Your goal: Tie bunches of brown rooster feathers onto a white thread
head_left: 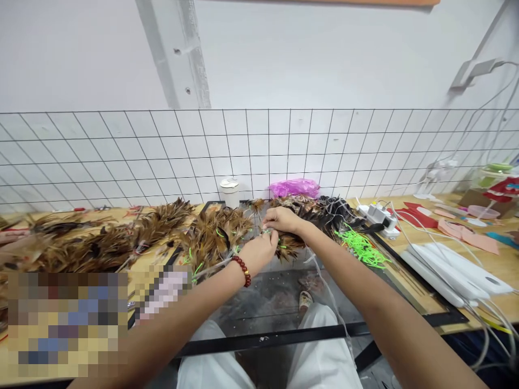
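My left hand, with a dark red bead bracelet on its wrist, is closed in a pinch. Just beyond it, my right hand is also closed, its fingertips meeting those of the left. A bit of green shows at the fingertips, but what they hold is too small and covered to make out. Brown feathers are heaped to the left of the hands, with green ties among them. Dark feathers lie right of my right hand. Beside these spreads a pile of bright green ties.
A lidded white cup and a pink plastic bag stand by the wire grid. Plugs, a power strip, white devices and cables occupy the right. Feather garlands lie left, near another person's hand. A black frame edges the glass.
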{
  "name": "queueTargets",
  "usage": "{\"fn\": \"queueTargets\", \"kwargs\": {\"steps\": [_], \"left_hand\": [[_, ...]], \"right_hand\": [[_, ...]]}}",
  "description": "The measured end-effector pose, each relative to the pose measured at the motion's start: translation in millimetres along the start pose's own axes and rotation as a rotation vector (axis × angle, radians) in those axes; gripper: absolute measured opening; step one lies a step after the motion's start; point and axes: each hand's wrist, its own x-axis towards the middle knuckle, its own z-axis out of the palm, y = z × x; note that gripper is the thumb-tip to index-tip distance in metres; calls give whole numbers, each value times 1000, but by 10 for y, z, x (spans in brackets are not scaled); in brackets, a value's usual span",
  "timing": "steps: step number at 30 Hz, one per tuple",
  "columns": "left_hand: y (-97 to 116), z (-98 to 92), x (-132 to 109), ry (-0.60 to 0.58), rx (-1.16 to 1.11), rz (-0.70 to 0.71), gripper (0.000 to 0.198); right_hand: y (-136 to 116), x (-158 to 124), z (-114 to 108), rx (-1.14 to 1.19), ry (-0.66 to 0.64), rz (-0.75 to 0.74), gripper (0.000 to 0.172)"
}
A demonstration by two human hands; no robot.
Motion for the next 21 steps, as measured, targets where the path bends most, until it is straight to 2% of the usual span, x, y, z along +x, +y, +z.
{"fn": "queueTargets", "kwargs": {"steps": [3,6,9,11,13,15,17,18,19,21], "left_hand": [[-74,-63,5,-65,-27,14,36],[-300,-153,-35,-122,-204,-7,24],[-570,-264,-123,-71,-620,-56,8],[-689,-328,-162,-7,-978,-105,12],[-735,-366,-150,41,-1319,-222,17],[-724,-366,-83,56,-1613,-390,25],[-681,-318,13,30,-1869,-490,31],[-653,-276,61,5,-1979,-500,32],[-623,-223,104,-30,-2076,-496,32],[-561,-92,168,-119,-2241,-471,31]], "right_hand": [[9,82,-33,72,17,1,11],[243,-15,-135,268,15,240,13],[553,-306,-193,576,-53,552,12],[685,-530,-161,703,-83,694,11],[726,-710,-86,743,-152,759,13],[694,-804,1,742,-298,773,15],[620,-794,83,729,-478,744,19],[575,-750,126,679,-499,726,21],[524,-685,177,596,-456,720,22],[412,-509,319,385,-248,746,29]]}}
